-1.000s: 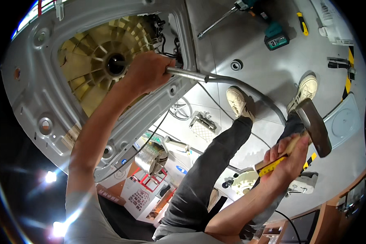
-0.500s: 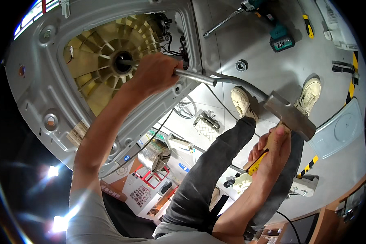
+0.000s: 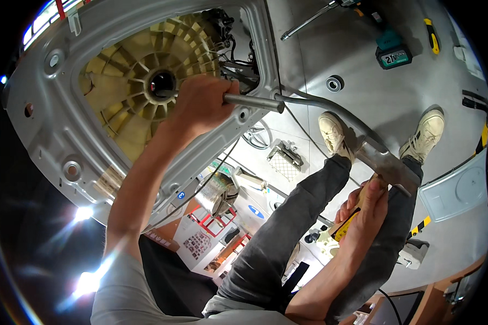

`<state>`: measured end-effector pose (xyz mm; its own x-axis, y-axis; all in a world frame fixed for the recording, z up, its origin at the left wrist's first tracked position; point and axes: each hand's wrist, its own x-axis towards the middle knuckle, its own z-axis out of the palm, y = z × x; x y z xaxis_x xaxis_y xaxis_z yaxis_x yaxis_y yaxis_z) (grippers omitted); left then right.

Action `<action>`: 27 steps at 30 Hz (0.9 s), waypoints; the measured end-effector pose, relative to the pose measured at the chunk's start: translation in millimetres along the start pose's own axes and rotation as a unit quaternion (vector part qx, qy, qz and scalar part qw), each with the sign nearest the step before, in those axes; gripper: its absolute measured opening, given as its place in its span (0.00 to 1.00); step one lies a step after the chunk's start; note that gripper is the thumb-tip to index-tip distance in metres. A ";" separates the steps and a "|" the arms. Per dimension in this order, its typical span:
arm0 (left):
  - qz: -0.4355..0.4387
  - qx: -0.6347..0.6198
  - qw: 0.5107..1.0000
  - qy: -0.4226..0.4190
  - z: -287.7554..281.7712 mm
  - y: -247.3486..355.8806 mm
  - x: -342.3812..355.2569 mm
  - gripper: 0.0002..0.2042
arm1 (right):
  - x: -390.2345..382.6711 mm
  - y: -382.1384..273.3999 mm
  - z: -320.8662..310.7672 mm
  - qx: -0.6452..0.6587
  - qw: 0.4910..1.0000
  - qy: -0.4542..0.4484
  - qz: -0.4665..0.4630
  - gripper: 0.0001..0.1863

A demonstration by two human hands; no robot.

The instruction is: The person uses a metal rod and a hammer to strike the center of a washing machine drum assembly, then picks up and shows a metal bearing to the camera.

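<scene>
My left hand [image 3: 203, 105] is wrapped round a metal rod [image 3: 257, 102]. One end of the rod points at the round hub opening [image 3: 161, 85] in the middle of a yellowish ribbed plastic tub [image 3: 122, 86]. The other end sticks out to the right of my fist. Whether the tip touches anything inside the hub cannot be made out. In my right hand [image 3: 366, 214] is a sledgehammer [image 3: 385, 165], gripped by its wooden handle close under the steel head. The hammer head is well apart from the rod's free end.
A grey metal cabinet [image 3: 65, 116] frames the tub. A grey hose [image 3: 325, 104] runs from it behind the hammer. On the floor lie a ring-shaped bearing [image 3: 334, 83], a cordless power tool [image 3: 390, 46], a yellow-black screwdriver [image 3: 431, 37] and a translucent lid [image 3: 455, 184].
The whole view has shifted, with floor things sitting farther right. The hammer head has dropped slightly and tilted. My left hand keeps its hold on the rod near the hub.
</scene>
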<state>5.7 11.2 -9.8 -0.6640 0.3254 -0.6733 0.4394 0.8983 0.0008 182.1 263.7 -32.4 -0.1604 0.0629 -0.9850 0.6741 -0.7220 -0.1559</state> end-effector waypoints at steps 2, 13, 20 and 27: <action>-0.005 -0.013 1.000 0.007 1.7 -0.3 -1.9 0.16 | 0.7 -3.9 1.9 0.003 1.000 0.003 0.009 0.16; -0.046 -0.068 0.997 0.010 -0.7 0.6 6.2 0.16 | 1.4 -20.3 23.1 -0.033 0.999 -0.010 -0.015 0.22; -0.026 -0.045 0.998 0.044 7.0 2.5 6.7 0.15 | -0.4 -29.8 32.0 -0.014 1.000 -0.027 -0.006 0.19; -0.033 -0.053 0.997 0.043 1.4 0.3 0.9 0.15 | -6.9 -67.8 18.4 0.029 0.988 0.118 -0.096 0.24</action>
<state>6.1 11.3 -11.5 -0.7406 0.2845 -0.6088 0.3295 0.9433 0.0399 124.2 299.6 -13.6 -0.1029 0.3563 -0.9287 0.6045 -0.7191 -0.3429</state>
